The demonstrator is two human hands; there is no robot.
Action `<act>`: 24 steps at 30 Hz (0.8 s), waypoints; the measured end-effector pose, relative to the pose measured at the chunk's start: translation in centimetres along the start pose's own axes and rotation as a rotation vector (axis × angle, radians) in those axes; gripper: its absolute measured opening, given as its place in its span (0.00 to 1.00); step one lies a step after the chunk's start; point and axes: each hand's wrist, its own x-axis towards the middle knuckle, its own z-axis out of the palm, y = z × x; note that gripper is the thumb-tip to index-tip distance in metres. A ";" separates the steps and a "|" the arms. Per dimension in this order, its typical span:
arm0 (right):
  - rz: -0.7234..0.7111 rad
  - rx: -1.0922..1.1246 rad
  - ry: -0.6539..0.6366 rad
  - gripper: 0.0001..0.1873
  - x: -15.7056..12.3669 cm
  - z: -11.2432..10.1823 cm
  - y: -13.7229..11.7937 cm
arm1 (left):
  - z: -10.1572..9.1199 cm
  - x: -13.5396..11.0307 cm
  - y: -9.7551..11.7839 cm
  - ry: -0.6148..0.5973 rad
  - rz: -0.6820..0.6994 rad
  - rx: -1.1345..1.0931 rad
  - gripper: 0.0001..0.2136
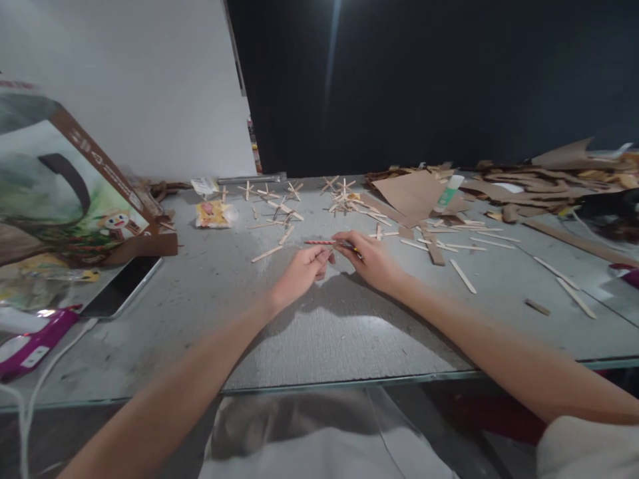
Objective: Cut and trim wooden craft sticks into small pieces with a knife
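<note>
My left hand (pixel 305 267) is closed in a pinch above the grey table, its fingertips meeting those of my right hand. What the left fingers pinch is too small to make out. A thin red stick with pale stripes (pixel 317 243) shows just beyond the left fingertips and runs to my right hand (pixel 370 261), whose bent fingers are closed on it. Something small, yellow and dark, shows by the right fingers; I cannot tell whether it belongs to the stick. Past the hands lie wooden sticks crossed into star shapes (pixel 344 197) and a bent pair of sticks (pixel 267 253).
Loose wooden sticks (pixel 463 277) and cardboard pieces (pixel 407 193) with a glue stick (pixel 448 193) lie to the right. At left are a phone (pixel 122 287), a purple device (pixel 37 342) with a white cable, a printed bag (pixel 94 193) and a yellow packet (pixel 213 215). A dark panel stands behind.
</note>
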 end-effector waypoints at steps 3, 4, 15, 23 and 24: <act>-0.014 -0.018 -0.018 0.15 0.1 0.1 0.5 | -0.6 -0.2 0.3 -0.014 -0.049 0.099 0.18; -0.006 -0.025 -0.021 0.16 0.1 0.1 0.6 | -0.8 -0.2 0.5 -0.012 -0.041 0.166 0.17; 0.126 -0.040 -0.008 0.21 0.2 0.4 0.3 | -1.0 -0.2 0.7 0.148 0.113 0.426 0.08; 0.267 0.026 0.024 0.21 0.0 0.8 -1.8 | -0.6 0.4 -0.1 0.287 0.022 -0.148 0.11; 0.279 0.045 0.044 0.21 -0.1 1.0 -2.2 | -0.2 0.4 -0.3 0.287 -0.005 -0.242 0.11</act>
